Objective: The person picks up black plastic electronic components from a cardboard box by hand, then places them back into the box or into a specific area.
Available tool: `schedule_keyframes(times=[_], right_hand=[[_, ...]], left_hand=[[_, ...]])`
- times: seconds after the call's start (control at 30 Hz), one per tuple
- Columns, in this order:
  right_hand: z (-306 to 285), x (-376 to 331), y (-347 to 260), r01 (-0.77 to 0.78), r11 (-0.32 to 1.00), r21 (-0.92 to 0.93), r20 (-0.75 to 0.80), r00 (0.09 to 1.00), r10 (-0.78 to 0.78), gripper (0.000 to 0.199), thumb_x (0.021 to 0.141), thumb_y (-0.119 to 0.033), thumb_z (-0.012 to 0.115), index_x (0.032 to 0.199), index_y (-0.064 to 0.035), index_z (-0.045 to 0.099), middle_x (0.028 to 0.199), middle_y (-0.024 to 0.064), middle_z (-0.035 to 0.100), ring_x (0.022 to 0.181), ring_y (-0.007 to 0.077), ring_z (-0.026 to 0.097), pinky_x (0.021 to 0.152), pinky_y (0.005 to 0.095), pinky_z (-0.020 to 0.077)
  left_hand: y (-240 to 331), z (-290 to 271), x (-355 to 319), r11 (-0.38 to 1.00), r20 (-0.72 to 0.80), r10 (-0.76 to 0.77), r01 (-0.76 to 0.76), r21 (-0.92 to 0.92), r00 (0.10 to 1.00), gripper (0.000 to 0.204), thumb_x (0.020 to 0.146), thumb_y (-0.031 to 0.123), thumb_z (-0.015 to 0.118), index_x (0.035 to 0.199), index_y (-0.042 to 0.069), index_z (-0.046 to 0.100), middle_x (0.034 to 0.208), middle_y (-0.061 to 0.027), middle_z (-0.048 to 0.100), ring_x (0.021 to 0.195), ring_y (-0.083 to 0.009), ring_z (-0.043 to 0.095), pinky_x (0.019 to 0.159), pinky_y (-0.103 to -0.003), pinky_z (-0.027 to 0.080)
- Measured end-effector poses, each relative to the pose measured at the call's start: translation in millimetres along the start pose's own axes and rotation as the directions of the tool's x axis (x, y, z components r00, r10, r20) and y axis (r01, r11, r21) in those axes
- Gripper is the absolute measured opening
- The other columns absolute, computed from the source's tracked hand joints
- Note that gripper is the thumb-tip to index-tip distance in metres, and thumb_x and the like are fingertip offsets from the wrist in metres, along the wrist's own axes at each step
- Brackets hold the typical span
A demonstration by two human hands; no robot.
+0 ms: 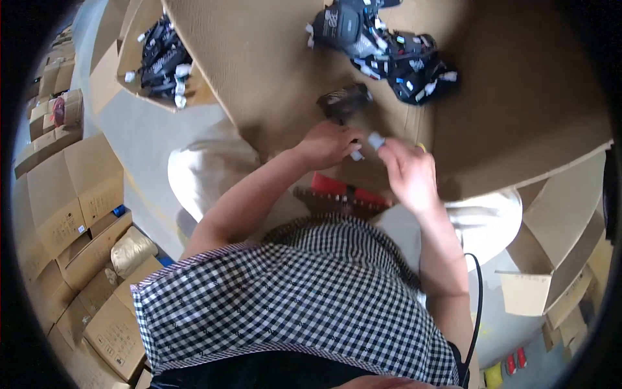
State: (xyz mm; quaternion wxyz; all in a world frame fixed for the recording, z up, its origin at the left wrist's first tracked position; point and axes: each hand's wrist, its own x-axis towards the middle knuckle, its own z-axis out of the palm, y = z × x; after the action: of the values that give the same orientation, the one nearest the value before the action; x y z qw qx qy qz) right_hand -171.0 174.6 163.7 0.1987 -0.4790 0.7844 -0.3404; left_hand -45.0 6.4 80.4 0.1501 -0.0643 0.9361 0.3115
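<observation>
My left hand [332, 144] grips a small black device [344, 101] at the near edge of a cardboard sheet [272, 58] that serves as a work surface. My right hand [407, 172] is just to its right, fingertips pinching a small pale piece [375, 139] that meets the left hand's fingers. A red and dark comb-like strip [340, 193] lies on my lap below both hands. A pile of black devices with white tags [389, 48] lies on the cardboard beyond the hands.
An open carton of black devices [162, 58] stands at the upper left. Stacked cardboard boxes [71, 194] line the left side, and more cartons [557, 259] sit at the right. A thin black cable [478, 298] hangs by my right arm.
</observation>
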Motion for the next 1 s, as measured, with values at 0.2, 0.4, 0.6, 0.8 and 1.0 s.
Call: schedule_keyframes(times=[0.2, 0.4, 0.6, 0.8, 1.0], right_hand=[[9, -24, -6, -0.201, 0.958, -0.207, -0.025, 0.980, 0.200, 0.017, 0.088, -0.023, 0.057, 0.088, -0.0073, 0.061, 0.082, 0.0165, 0.065, 0.074, 0.0364, 0.063, 0.064, 0.0453, 0.0501], [8, -50, -24, -0.212, 0.957, -0.197, 0.006, 0.976, 0.218, 0.019, 0.089, -0.026, 0.055, 0.089, -0.0081, 0.062, 0.083, 0.0165, 0.065, 0.075, 0.0367, 0.063, 0.065, 0.0459, 0.0498], [16, -66, -36, -0.172, 0.977, -0.129, 0.028, 0.984, 0.177, 0.019, 0.089, -0.026, 0.055, 0.085, -0.0085, 0.059, 0.080, 0.0161, 0.064, 0.071, 0.0364, 0.063, 0.062, 0.0462, 0.0492], [44, -82, -23, -0.353, 0.905, 0.238, -0.089, 0.920, 0.382, 0.019, 0.089, -0.022, 0.058, 0.077, -0.0080, 0.060, 0.066, 0.0147, 0.061, 0.057, 0.0328, 0.060, 0.053, 0.0401, 0.0460], [49, -78, -13, -0.555, 0.337, 0.760, 0.308, 0.766, 0.565, 0.025, 0.093, -0.021, 0.055, 0.074, -0.0056, 0.057, 0.055, -0.0063, 0.042, 0.044, 0.0037, 0.032, 0.040, 0.0221, 0.0208]], left_hand=[[19, 24, -51, 0.722, -0.048, -0.008, -0.027, -0.691, 0.999, 0.021, 0.091, 0.010, 0.053, 0.112, 0.007, 0.057, 0.106, -0.0113, 0.058, 0.099, -0.0226, 0.056, 0.088, -0.034, 0.045], [33, 5, -60, 0.644, -0.264, 0.209, -0.336, -0.687, 0.942, 0.028, 0.088, 0.004, 0.055, 0.116, 0.006, 0.058, 0.116, -0.0105, 0.056, 0.110, -0.0233, 0.052, 0.098, -0.032, 0.039], [45, 18, -69, 0.760, -0.316, 0.016, -0.217, -0.613, 0.949, 0.023, 0.085, 0.010, 0.062, 0.108, 0.007, 0.062, 0.104, -0.0108, 0.059, 0.096, -0.0276, 0.059, 0.083, -0.034, 0.047], [55, 35, -77, 0.796, -0.284, -0.105, -0.090, -0.598, 0.953, 0.022, 0.085, 0.009, 0.064, 0.106, 0.003, 0.061, 0.095, -0.0113, 0.063, 0.088, -0.0203, 0.062, 0.076, -0.032, 0.049], [57, 35, -72, 0.788, -0.326, -0.226, -0.024, -0.615, 0.918, 0.022, 0.083, 0.012, 0.066, 0.103, 0.003, 0.063, 0.089, -0.0117, 0.066, 0.075, -0.0187, 0.065, 0.065, -0.032, 0.051]])
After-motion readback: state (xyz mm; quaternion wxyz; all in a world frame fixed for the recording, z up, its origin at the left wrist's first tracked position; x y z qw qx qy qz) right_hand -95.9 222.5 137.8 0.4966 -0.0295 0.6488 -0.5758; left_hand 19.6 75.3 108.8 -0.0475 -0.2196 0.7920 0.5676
